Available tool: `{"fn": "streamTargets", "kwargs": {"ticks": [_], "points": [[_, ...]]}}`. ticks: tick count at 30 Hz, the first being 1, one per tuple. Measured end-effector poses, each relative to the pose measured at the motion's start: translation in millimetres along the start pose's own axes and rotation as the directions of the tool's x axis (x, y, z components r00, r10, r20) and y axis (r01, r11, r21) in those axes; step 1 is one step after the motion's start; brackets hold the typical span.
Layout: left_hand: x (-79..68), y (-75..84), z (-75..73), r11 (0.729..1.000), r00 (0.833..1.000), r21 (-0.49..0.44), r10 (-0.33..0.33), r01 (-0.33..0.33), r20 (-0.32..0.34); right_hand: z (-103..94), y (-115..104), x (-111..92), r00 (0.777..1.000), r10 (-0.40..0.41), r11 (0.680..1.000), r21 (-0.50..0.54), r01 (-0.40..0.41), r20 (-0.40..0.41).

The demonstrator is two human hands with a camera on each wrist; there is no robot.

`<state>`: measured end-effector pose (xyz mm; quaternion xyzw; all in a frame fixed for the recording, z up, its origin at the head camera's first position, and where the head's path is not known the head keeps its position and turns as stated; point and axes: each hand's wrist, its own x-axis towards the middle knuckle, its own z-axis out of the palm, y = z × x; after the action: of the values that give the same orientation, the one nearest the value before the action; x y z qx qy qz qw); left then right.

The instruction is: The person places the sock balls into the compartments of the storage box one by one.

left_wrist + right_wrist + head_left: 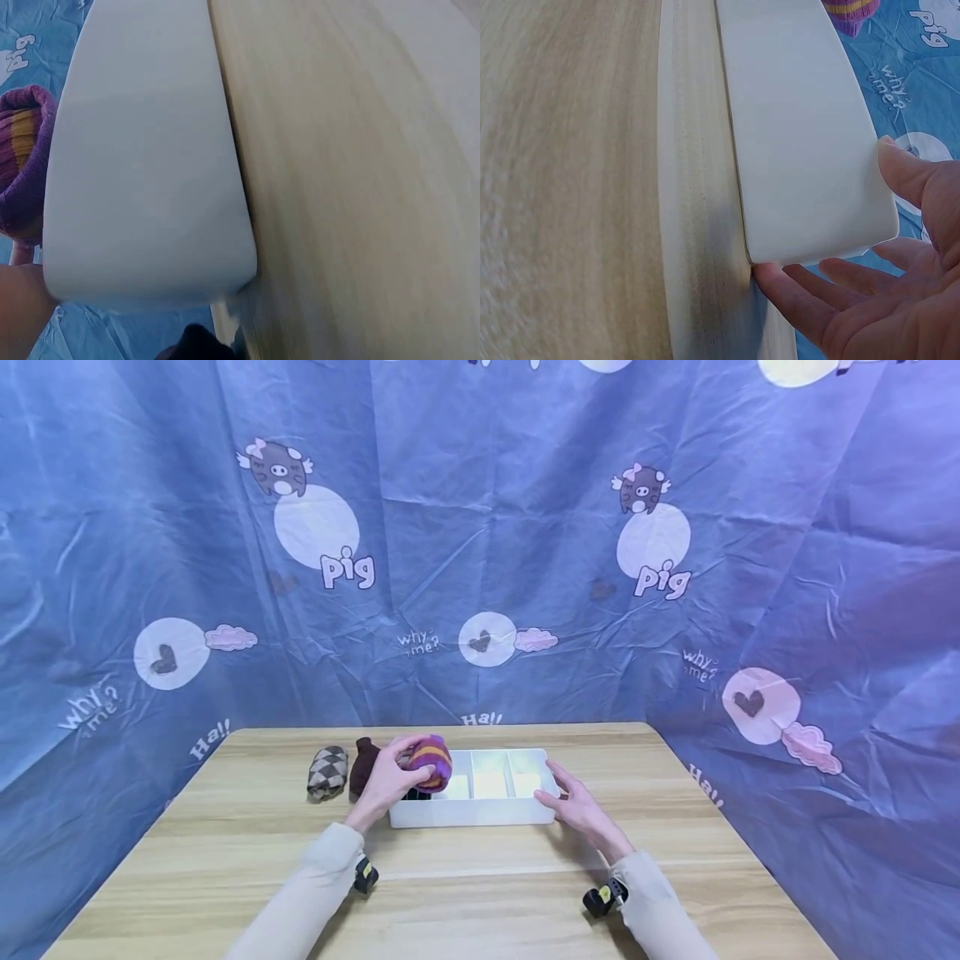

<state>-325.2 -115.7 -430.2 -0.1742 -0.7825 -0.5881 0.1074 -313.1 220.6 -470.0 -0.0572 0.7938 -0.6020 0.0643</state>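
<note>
In the head view my left hand [387,782] grips a rolled purple sock with yellow stripes [431,765], thumb in front and fingers over its top. The sock is above the left part of a white divided box [472,812]. The left wrist view shows the same sock [21,161] over the rim, with only part of the hand visible. At the box's right end, my right hand [577,803] touches the corner. In the right wrist view its thumb meets the upper rim of the box [810,142], and extended fingers [795,296] lie against the end wall.
A grey-and-white checked rolled sock [327,772] lies left of the box on the wooden table [480,893]. Between them sits a dark brown rolled sock [363,767], partly hidden by my left hand. Something black [417,794] shows in the box's left compartment. A blue patterned cloth [420,527] hangs behind.
</note>
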Motion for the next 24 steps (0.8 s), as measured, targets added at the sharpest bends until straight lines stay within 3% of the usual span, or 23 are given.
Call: {"fn": "streamTargets", "kwargs": {"ticks": [9, 16, 22, 24], "points": [[11.3, -22.0, 17.3, 0.998, 1.0, 0.058, -0.021, 0.022, -0.014, -0.7, 0.0, -0.3, 1.0, -0.006, 1.0, 0.015, 0.006, 0.002], [18.0, -26.1, 29.4, 1.0, 1.0, 0.008, -0.004, 0.004, 0.004, -1.0, 1.0, 0.7, 1.0, -0.001, 1.0, -0.023, 0.001, -0.009], [19.4, -31.5, 37.2, 0.992, 0.999, 0.123, 0.019, -0.015, -0.027, -1.0, 3.0, 2.3, 1.0, -0.004, 1.0, -0.003, 0.004, 0.012], [20.5, -32.2, 38.6, 0.992, 1.0, 0.122, 0.012, -0.01, -0.02, -1.8, 2.7, 2.5, 1.0, -0.006, 1.0, -0.011, 0.006, 0.005]]}}
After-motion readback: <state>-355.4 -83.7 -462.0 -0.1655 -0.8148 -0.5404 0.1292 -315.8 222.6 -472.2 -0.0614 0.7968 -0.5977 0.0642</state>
